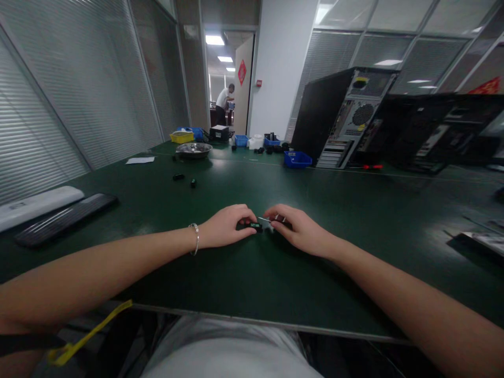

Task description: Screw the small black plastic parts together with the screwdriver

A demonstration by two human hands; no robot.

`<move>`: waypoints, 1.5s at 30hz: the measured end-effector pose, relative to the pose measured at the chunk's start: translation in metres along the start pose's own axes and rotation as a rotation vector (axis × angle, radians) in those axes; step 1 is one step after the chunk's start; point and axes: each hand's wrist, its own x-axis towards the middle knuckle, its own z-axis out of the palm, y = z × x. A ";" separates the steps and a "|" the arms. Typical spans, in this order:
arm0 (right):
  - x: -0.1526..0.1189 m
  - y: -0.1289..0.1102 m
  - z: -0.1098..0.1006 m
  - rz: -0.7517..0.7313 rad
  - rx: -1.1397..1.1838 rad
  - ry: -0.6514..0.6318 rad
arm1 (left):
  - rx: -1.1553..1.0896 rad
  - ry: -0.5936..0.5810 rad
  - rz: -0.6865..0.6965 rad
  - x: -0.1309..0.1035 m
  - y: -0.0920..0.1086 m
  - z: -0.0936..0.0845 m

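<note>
My left hand (pixel 229 224) lies low over the green table (pixel 220 281), a silver bangle on its wrist, its fingers closed on a small black part (pixel 255 226) with a green patch. Facing it from the right, my right hand (pixel 293 226) grips a thin screwdriver (pixel 264 219), whose metal shaft points left towards the black part. The tip is close to the part; whether they touch is too small to tell. Part of the handle is hidden by the right fingers.
Two small black pieces (pixel 178 177) lie further back left, before a metal bowl (pixel 194 150). A keyboard (pixel 66 218) is at the left. A blue bin (pixel 297 159) and computer tower (pixel 342 118) stand at the back right. A person (pixel 222 102) bends beyond the doorway.
</note>
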 end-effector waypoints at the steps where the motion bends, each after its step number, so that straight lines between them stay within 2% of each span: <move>1: 0.000 0.001 0.000 -0.002 0.003 0.005 | 0.004 0.003 -0.005 0.000 -0.001 0.000; 11: -0.002 0.002 -0.001 -0.044 -0.037 -0.026 | 0.026 0.031 -0.012 0.001 -0.010 0.000; 18: -0.002 -0.001 -0.001 -0.046 -0.031 -0.041 | 0.013 0.025 0.044 0.000 -0.006 0.003; 32: -0.001 -0.008 0.003 -0.106 0.053 -0.024 | 0.014 0.031 0.053 0.001 -0.007 0.004; 39: -0.001 -0.003 -0.006 -0.055 -0.019 0.007 | 0.000 0.030 0.058 0.001 -0.007 0.003; 45: -0.003 -0.002 -0.010 -0.047 -0.075 -0.061 | -0.001 0.027 0.057 0.001 -0.006 0.003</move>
